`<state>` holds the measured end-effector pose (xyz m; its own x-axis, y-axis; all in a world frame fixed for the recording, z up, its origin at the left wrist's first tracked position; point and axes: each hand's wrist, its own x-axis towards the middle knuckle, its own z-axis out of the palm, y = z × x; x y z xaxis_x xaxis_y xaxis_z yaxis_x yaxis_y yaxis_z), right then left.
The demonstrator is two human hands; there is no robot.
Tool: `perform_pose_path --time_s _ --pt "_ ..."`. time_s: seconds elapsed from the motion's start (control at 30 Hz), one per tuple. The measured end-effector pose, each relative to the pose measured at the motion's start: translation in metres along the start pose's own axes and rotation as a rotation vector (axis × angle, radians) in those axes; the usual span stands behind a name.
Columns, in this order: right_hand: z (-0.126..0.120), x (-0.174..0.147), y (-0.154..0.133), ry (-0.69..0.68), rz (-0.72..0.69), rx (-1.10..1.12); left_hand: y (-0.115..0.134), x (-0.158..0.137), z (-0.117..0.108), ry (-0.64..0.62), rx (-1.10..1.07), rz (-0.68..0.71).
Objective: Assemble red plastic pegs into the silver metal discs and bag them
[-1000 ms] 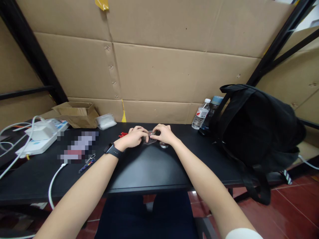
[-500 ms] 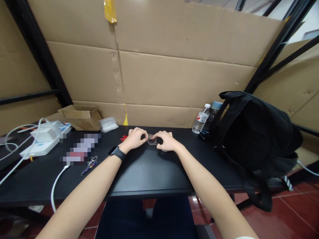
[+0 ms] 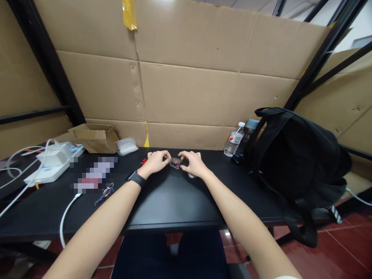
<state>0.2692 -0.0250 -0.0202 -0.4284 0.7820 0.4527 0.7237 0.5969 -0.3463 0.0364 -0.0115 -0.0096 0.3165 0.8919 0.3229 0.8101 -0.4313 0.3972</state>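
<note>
A small clear plastic bag (image 3: 175, 163) with something dark red in it is held up between my two hands over the black table. My left hand (image 3: 157, 161), with a black watch on its wrist, is closed in a pinch on the bag's left edge. At the right edge, the curled thumb and index finger of my right hand (image 3: 194, 163) grip the bag; their exact contact is hard to see. Small red pieces (image 3: 143, 161) lie beside my left hand, partly hidden by it. Below my right palm sits a small clear object (image 3: 191, 175), mostly covered.
A black backpack (image 3: 299, 159), a water bottle (image 3: 234, 140) and a blue-lidded bottle (image 3: 250, 124) stand right. Left are a cardboard box (image 3: 100, 145), a white packet (image 3: 127, 146), a power strip (image 3: 46, 170), a blurred-out flat item (image 3: 94, 174) and a keychain (image 3: 104, 196). Cardboard walls the back.
The clear bag has tilted and shifted slightly left between my hands. My right thumb and index finger have moved a little, showing more of the clear object beneath.
</note>
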Motion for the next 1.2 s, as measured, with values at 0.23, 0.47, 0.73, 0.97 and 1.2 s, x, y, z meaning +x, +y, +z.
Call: perform_pose_path --time_s 0.23,0.47,0.73,0.97,1.2 --pt "0.01 0.006 -0.007 0.047 0.056 0.024 0.005 0.0 -0.002 0.03 -0.052 -0.003" --pt "0.007 0.007 -0.006 0.093 0.06 0.129 0.004 0.0 -0.007 0.026 -0.054 -0.016" --pt "-0.001 0.005 0.002 0.161 0.287 0.24 0.001 0.006 0.002 -0.015 -0.239 -0.265" --pt "0.011 0.009 0.001 0.066 0.421 0.143 0.012 0.003 0.013 0.007 -0.121 -0.35" --pt "0.013 0.012 0.0 0.006 0.311 -0.086 0.015 -0.002 0.032 0.071 0.034 -0.206"
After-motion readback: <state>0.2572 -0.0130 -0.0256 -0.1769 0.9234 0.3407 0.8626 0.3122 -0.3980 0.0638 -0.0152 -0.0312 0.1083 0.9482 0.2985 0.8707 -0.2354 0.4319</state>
